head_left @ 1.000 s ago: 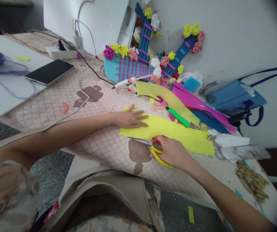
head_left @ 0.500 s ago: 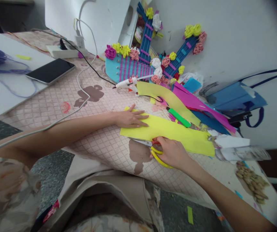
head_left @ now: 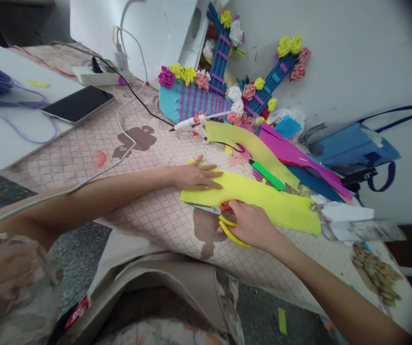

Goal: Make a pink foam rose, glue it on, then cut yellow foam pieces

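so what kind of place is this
Probably a craft worktable, though whether at home or in a classroom is unclear. Signs: scissors in the right hand beside a yellow sheet, a glue gun, and flower-trimmed blue craft pieces.

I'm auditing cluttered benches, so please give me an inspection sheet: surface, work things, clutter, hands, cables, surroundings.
Surface: table, its patterned cover marked with brown patches.
Work things: yellow sheet lies flat; scissors at its near edge.
Clutter: glue gun, green tool and dark-screened device.
Hands: left hand spread flat on the yellow sheet; right hand holds the scissors.
Cables: white cable crosses the left forearm in view; black cord runs toward the glue gun, join unclear.
Surroundings: blue bag by the wall; yellow-green strip on the floor.
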`<state>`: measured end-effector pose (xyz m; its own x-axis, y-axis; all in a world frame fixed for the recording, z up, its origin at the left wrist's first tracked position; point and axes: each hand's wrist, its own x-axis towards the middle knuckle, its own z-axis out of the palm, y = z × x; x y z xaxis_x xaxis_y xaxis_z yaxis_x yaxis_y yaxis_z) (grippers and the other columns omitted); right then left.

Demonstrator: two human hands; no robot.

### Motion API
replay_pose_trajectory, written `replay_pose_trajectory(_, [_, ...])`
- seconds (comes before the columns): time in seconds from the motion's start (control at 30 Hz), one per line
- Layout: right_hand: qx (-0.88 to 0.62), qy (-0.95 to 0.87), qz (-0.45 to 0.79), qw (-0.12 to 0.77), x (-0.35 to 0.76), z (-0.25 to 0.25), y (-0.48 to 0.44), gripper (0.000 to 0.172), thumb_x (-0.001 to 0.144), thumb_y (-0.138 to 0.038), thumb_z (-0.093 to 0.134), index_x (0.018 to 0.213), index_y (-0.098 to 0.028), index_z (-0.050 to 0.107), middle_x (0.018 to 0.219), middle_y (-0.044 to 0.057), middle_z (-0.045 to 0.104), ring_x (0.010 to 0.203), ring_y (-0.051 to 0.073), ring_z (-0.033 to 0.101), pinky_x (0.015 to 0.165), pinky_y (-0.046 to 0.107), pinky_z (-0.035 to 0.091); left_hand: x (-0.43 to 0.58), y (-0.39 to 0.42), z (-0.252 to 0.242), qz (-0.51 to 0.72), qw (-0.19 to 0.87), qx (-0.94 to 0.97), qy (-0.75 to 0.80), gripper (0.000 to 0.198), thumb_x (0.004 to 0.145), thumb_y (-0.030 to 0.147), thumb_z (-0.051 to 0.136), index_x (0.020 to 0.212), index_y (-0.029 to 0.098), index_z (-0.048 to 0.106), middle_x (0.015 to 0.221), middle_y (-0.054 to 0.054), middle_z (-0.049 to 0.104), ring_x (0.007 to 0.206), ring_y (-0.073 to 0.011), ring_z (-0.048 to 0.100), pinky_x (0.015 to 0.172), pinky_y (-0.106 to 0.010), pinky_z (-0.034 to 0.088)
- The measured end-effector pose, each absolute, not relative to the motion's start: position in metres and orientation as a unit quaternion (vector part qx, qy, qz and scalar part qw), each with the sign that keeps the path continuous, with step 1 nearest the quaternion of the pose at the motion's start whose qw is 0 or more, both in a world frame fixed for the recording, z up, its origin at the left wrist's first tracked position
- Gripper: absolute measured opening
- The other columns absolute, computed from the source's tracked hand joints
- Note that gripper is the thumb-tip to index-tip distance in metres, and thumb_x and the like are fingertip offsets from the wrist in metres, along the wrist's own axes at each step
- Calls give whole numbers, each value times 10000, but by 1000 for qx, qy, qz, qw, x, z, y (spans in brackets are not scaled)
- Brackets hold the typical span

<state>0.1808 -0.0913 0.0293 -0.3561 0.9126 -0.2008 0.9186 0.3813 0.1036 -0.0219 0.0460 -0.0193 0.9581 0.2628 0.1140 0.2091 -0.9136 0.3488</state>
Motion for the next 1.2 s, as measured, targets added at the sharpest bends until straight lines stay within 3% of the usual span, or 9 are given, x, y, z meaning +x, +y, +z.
replay_pose_trajectory(0.27, [548, 826, 0, 132, 185, 28, -92, 486, 769, -605, 509, 991, -177, 565, 867, 95, 701, 778, 247, 657, 629, 300, 423, -22, 45, -18, 71, 164, 975, 130, 425, 923, 312, 335, 1339, 374, 399, 1507, 13, 189, 1385, -294, 144, 1060, -601, -32])
replay_pose_trajectory(0.83, [559, 820, -10, 122, 171, 32, -90, 470, 769, -577, 514, 1003, -172, 554, 927, 110, 687, 829, 266, 648, 669, 319, 435, -22, 44, -18, 74, 173, 973, 137, 414, 921, 309, 343, 1322, 371, 427, 1500, 21, 212, 1386, -283, 147, 1065, -592, -51])
replay_pose_trajectory(1.2, [535, 838, 4, 103, 172, 29, -87, 470, 789, -593, 478, 988, -174, 558, 853, 95, 696, 799, 258, 654, 629, 301, 414, -22, 44, -17, 70, 154, 977, 133, 424, 922, 303, 338, 1334, 368, 411, 1502, 7, 208, 1384, -288, 154, 1063, -591, -52])
